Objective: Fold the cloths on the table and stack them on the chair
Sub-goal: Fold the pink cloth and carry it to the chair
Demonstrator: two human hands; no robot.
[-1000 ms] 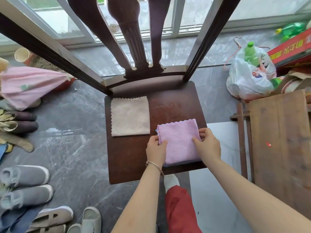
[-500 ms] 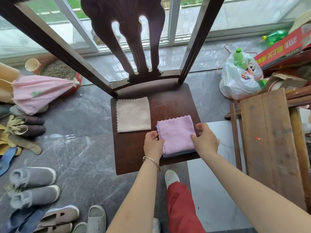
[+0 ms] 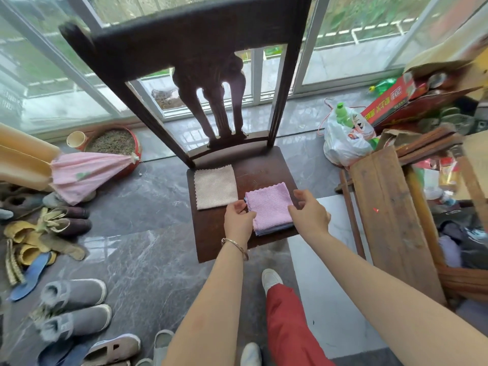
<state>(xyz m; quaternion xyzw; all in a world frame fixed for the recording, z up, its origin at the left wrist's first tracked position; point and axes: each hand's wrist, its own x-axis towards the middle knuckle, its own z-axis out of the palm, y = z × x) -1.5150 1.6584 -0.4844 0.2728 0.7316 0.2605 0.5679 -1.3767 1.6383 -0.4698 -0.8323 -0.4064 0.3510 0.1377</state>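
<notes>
The folded pink cloth (image 3: 269, 204) lies on a blue cloth (image 3: 274, 229) at the chair (image 3: 211, 247) seat's right front, directly between 2 hands. The left hand (image 3: 239, 220) curls at its left edge, and I cannot tell whether that grip pinches. The right hand (image 3: 309, 215) is spread beside its right edge.

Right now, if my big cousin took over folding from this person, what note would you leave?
Left hand: fingers curled at the left edge of the pink cloth; pinching or only touching, I cannot tell.
Right hand: loosely open at that cloth's right edge.
Things: the pink cloth lies folded on a blue cloth at the front right of the chair seat. A folded beige cloth lies apart, back left.
Done: three cloths on the chair, two stacked.
Left: probably move the beige cloth onto the pile. The table is out of view, so check it for more.
</notes>
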